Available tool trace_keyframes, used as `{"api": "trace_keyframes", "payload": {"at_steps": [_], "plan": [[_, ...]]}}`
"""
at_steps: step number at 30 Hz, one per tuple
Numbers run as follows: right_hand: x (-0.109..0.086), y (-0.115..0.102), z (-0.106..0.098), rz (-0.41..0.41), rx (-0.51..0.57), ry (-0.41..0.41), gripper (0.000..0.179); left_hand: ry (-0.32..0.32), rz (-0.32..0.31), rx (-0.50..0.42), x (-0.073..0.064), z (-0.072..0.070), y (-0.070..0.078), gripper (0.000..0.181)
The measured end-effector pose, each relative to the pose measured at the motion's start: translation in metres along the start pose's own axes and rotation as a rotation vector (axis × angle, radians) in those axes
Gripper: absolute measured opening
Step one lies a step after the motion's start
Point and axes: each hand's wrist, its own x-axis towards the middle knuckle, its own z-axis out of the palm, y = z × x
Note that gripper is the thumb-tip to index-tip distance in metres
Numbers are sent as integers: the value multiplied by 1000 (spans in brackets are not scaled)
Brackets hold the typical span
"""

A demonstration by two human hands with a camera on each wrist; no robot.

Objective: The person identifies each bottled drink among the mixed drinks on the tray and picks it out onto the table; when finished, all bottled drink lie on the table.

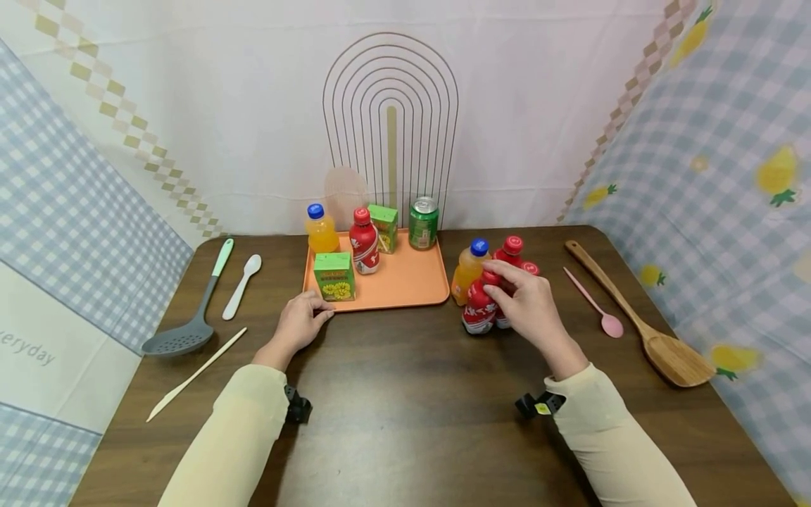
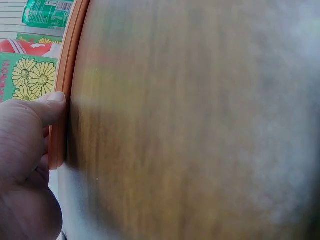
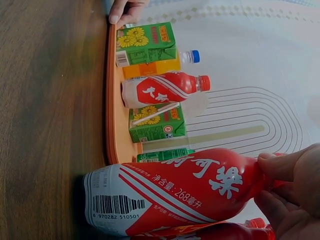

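My right hand (image 1: 524, 299) pinches the neck of a red drink bottle (image 3: 175, 192) with a white and silver lower part, which stands upright to the right of the tray. Close behind that bottle are an orange juice bottle (image 1: 467, 273) with a blue cap and two more red bottles (image 1: 510, 253). My left hand (image 1: 299, 324) grips the front left corner of the orange tray (image 1: 405, 287), its thumb on the rim (image 2: 59, 100). On the tray stand a green drink carton (image 1: 334, 279), an orange juice bottle (image 1: 322, 232), a red bottle (image 1: 365, 245), a second green carton (image 1: 385, 220) and a green can (image 1: 423, 224).
On the left lie a grey slotted turner (image 1: 184, 336), a white spoon (image 1: 241, 289) and a thin cream-coloured stick-like tool (image 1: 196, 374). A pink spoon (image 1: 598, 310) and a wooden spatula (image 1: 665, 345) lie on the right. Patterned cloth (image 1: 253, 127) hangs behind the table.
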Motion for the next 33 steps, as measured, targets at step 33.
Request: {"api": "trace_keyframes", "payload": {"at_steps": [33], "plan": [[-4,-3,-6,-37,-81,17,42,-1,-13,9,-1,1,0,9]]}}
